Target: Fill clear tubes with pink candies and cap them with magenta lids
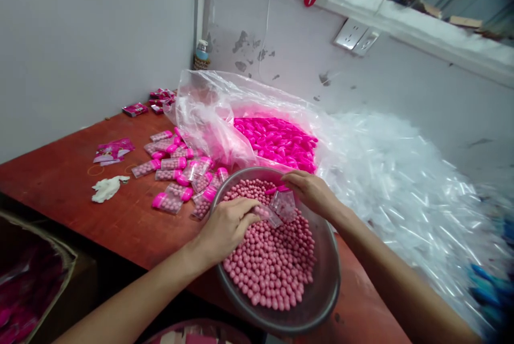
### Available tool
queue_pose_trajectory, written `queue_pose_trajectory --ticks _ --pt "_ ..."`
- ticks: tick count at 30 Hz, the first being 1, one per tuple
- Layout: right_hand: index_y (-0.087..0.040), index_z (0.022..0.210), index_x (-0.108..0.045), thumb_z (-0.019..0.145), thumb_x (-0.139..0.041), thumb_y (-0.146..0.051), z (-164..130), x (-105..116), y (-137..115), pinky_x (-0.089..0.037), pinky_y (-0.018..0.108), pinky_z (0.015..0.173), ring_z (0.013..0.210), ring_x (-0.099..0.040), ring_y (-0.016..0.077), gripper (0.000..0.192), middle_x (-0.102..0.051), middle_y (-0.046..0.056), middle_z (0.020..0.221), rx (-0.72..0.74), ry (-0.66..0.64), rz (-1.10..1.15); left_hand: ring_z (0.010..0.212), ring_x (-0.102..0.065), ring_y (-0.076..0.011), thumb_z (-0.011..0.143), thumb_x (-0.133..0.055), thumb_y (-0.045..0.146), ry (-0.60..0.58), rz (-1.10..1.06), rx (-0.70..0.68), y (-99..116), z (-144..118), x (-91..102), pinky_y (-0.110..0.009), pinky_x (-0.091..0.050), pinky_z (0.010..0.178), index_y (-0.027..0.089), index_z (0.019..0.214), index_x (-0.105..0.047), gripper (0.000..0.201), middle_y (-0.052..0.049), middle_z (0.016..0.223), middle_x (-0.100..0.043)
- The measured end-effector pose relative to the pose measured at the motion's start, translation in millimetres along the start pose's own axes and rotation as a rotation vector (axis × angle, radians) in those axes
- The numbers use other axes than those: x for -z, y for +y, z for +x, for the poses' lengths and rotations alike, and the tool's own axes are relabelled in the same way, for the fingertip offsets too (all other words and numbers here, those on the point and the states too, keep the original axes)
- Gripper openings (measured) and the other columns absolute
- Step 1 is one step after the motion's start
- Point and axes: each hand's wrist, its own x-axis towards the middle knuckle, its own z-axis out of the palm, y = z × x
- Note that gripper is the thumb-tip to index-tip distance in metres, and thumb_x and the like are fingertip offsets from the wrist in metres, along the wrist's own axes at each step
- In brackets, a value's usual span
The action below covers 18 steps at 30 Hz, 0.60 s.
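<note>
A metal bowl [330,285] of pink beads [273,263] stands at the table's front edge. Over its left side, my left hand [231,223] is closed on a small clear plastic container [270,215] with some pink beads inside. At the far rim, my right hand [307,188] has its fingers bent around a bright pink cap [278,189]. Between the hands, another clear container [284,204] lies on the beads. Left of the bowl, several filled containers with pink caps [172,163] lie in a loose heap.
Behind the bowl lies a clear plastic bag [201,103] of pink caps [281,143]. A large heap of clear containers [401,188] covers the right side. Pink packets [114,150] and a crumpled white scrap [107,188] lie left. A cardboard box [76,274] stands below the table's left edge.
</note>
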Motion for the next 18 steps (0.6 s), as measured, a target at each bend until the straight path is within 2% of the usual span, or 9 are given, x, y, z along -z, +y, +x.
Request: queue_pose_trajectory --ticks 2,5,9,11,13,16,18 --pt "-0.02 0.102 -0.063 0.086 -0.044 -0.016 4 -8 -1 -0.044 0.029 0.074 0.091 -0.057 0.0208 0.024 -0.064 0.009 0.101 0.061 -0.09 -0.225 0.087 -0.062 -0.0169 0.084 -0.052 0.018 0.024 0.004 0.0 0 2 2.9 -0.027 -0.045 0.082 0.02 0.099 -0.064 0.019 -0.004 0.094 -0.069" --pt "-0.017 0.093 -0.064 0.084 -0.047 -0.013 8 -21 -3 -0.042 0.033 0.076 0.089 -0.055 0.0232 0.02 -0.062 0.011 0.097 0.098 -0.172 -0.475 0.087 -0.062 -0.0165 0.083 -0.054 0.019 0.053 -0.072 0.067 1 4 7.5 -0.026 -0.045 0.081 0.021 0.095 -0.065 0.017 -0.002 0.094 -0.069" --pt "-0.015 0.087 -0.062 0.085 -0.045 -0.012 7 -26 -1 -0.041 0.037 0.076 0.088 -0.054 0.0252 0.017 -0.06 0.013 0.095 0.109 -0.15 -0.546 0.087 -0.063 -0.0169 0.081 -0.053 0.018 0.036 -0.316 0.225 -4 6 7.2 -0.027 -0.048 0.078 0.018 0.093 -0.065 0.017 -0.003 0.093 -0.069" --pt "-0.016 0.093 -0.06 0.087 -0.043 -0.014 4 -22 -2 -0.042 0.035 0.071 0.083 -0.055 0.0242 0.019 -0.062 0.011 0.092 0.092 -0.13 -0.461 0.088 -0.063 -0.0176 0.082 -0.052 0.022 0.068 -0.451 0.289 -8 7 4.6 -0.028 -0.049 0.078 0.016 0.096 -0.063 0.018 -0.005 0.096 -0.067" --pt "-0.017 0.103 -0.057 0.089 -0.04 -0.016 1 -14 -8 -0.044 0.032 0.066 0.079 -0.057 0.0216 0.022 -0.062 0.01 0.097 0.097 -0.109 -0.277 0.093 -0.062 -0.0189 0.082 -0.053 0.025 0.105 -0.463 0.305 -11 8 1.8 -0.031 -0.048 0.082 0.016 0.098 -0.062 0.02 -0.006 0.099 -0.066" --pt "-0.02 0.106 -0.056 0.088 -0.046 -0.024 -4 -3 -27 -0.046 0.029 0.069 0.084 -0.058 0.0188 0.021 -0.061 0.009 0.103 0.132 -0.062 0.144 0.098 -0.058 -0.0202 0.081 -0.055 0.025 0.111 -0.357 0.276 -13 10 -1.5 -0.034 -0.044 0.09 0.018 0.098 -0.064 0.02 -0.006 0.101 -0.065" --pt "-0.019 0.099 -0.06 0.084 -0.054 -0.031 -7 3 -42 -0.047 0.027 0.067 0.077 -0.059 0.017 0.02 -0.063 0.006 0.088 0.053 -0.037 0.457 0.092 -0.059 -0.019 0.08 -0.056 0.025 0.093 -0.412 0.293 -13 12 -2.6 -0.032 -0.046 0.085 0.018 0.096 -0.064 0.019 -0.005 0.095 -0.066"
